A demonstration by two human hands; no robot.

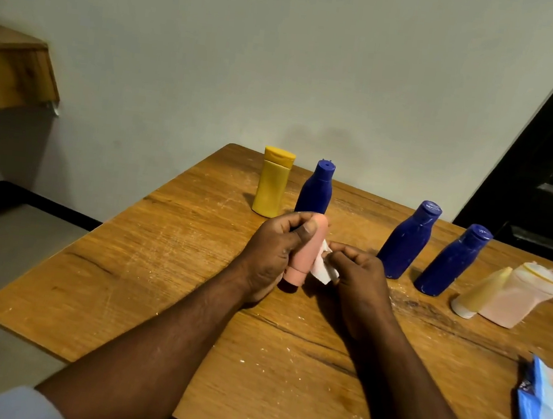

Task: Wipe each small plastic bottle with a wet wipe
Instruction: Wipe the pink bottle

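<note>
— Where is the bottle?
— I have the pink bottle (305,250) in my left hand (268,253), fingers curled round it, cap down near the table (158,264); my right hand (358,277) pinches the wet wipe (321,269) against its side.
— And next?
— I would turn it with the left; draw the wipe base to cap; hold firm, wet plastic slips.

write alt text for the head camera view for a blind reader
A person's left hand grips a small pink plastic bottle cap down over a scuffed wooden table while the right hand pinches a white wet wipe against it. Nearby stand a yellow plastic bottle and three dark blue plastic bottles; a blue wipes packet lies at right.
</note>
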